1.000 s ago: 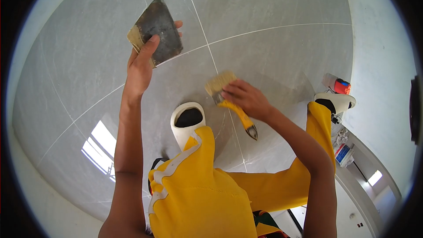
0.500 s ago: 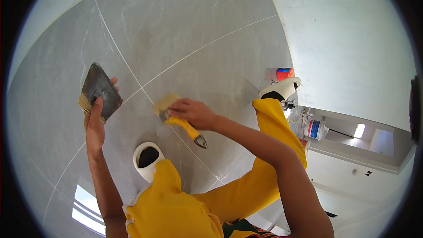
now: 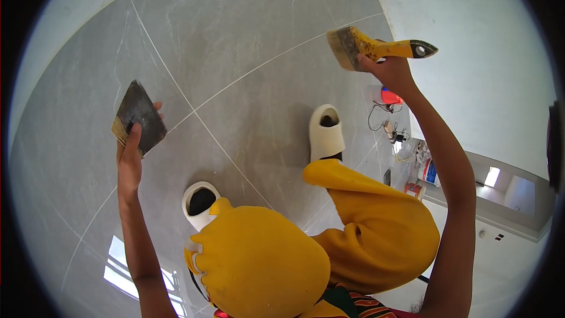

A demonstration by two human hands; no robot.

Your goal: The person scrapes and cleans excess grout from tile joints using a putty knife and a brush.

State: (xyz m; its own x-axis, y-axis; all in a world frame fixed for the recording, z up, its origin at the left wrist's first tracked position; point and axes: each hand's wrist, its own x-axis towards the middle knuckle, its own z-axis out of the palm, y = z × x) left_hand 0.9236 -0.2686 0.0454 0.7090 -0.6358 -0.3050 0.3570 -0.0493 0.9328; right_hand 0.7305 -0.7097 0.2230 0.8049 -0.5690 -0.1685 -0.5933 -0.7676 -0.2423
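My left hand [image 3: 130, 165] is closed on a dark, flat rectangular plate [image 3: 144, 119] with a tan lower edge. The thumb lies across its face and fingertips show past its right side, over the grey floor. At the upper right, my right hand [image 3: 395, 74] grips a wide paintbrush [image 3: 384, 47] with a yellow handle and black end. Its pale bristles [image 3: 339, 50] point left, overlapping the border of floor and wall in this view. The handle's tip stands out to the right, in front of the pale wall [image 3: 471, 17].
Grey tiles [image 3: 247, 88] with white joints cover the floor. White slides are on my feet, one [image 3: 325, 135] forward. Along the right wall lie a red and blue container [image 3: 391, 96], black cables [image 3: 376, 119] and a labelled white bucket [image 3: 428, 172]. A doorway recess [image 3: 506, 191] is beyond.
My right hand has lifted the paintbrush from the floor's middle up and right to the wall. My right foot has shifted left and down. The left hand with the plate has barely moved.
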